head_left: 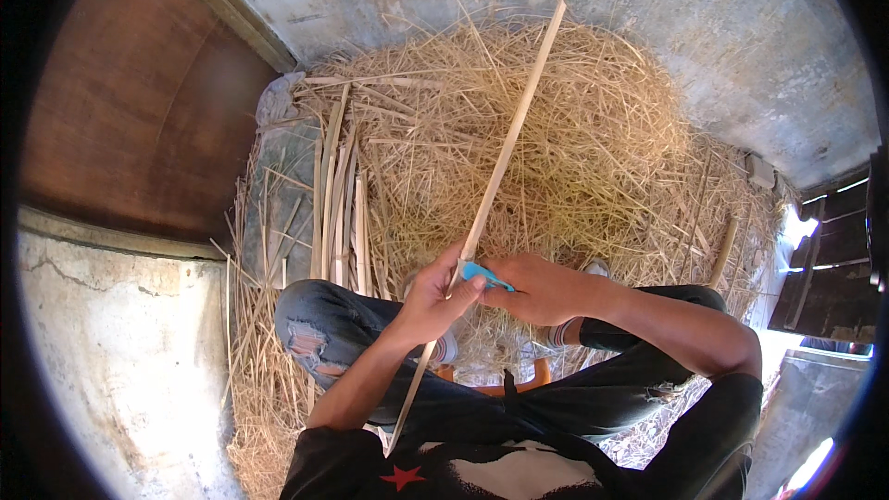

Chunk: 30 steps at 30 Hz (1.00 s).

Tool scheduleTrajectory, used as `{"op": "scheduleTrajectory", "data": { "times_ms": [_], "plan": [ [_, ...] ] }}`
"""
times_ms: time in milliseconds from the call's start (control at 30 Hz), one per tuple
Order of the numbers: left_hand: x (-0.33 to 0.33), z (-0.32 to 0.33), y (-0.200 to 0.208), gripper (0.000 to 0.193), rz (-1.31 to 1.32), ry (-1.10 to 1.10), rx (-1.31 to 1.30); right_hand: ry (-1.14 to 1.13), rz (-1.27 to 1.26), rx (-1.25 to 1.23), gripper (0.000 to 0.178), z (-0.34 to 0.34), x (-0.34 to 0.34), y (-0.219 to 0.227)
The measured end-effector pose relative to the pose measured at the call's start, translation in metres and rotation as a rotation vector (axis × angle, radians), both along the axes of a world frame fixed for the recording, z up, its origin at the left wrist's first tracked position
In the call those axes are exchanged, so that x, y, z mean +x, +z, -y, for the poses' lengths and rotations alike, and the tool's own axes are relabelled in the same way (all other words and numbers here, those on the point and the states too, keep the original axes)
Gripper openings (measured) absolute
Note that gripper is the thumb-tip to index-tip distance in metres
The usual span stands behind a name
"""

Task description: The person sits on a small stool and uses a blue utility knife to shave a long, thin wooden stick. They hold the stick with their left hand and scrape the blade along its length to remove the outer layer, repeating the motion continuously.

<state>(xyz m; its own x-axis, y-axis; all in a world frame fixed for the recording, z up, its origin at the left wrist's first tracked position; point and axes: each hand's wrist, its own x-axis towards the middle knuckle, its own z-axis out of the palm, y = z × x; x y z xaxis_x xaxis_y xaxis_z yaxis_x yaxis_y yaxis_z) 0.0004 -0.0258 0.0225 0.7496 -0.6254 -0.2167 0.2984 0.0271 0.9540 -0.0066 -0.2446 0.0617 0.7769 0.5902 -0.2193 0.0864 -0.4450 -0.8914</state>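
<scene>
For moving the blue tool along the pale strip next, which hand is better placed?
Probably the right hand: it holds the blue tool at the pale strip, while the left hand is occupied holding that strip.

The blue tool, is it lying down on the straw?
No, the right hand holds the blue tool against the long pale strip that the left hand grips.

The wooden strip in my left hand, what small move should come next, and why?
I'd probably slide the blue tool slightly along the wooden strip: your right hand grips the tool, its end appears to meet the strip, and your left hand holds the strip.
</scene>
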Motion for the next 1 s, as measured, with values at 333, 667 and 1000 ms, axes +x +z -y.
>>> {"op": "scheduleTrajectory", "data": {
  "times_ms": [333, 667, 1000],
  "plan": [
    [0.0, 0.005, 0.012, 0.073, -0.13, -0.035, -0.047, 0.089, -0.786, 0.313, 0.037, 0.011, 0.014, -0.003],
    [0.0, -0.006, -0.012, 0.053, -0.109, 0.025, -0.024, -0.036, -0.966, 0.474, 0.025, -0.003, 0.005, -0.019],
    [-0.001, 0.003, -0.01, 0.051, -0.157, 0.069, -0.154, -0.019, -1.038, 0.563, 0.027, 0.001, 0.014, -0.012]
  ]
}}
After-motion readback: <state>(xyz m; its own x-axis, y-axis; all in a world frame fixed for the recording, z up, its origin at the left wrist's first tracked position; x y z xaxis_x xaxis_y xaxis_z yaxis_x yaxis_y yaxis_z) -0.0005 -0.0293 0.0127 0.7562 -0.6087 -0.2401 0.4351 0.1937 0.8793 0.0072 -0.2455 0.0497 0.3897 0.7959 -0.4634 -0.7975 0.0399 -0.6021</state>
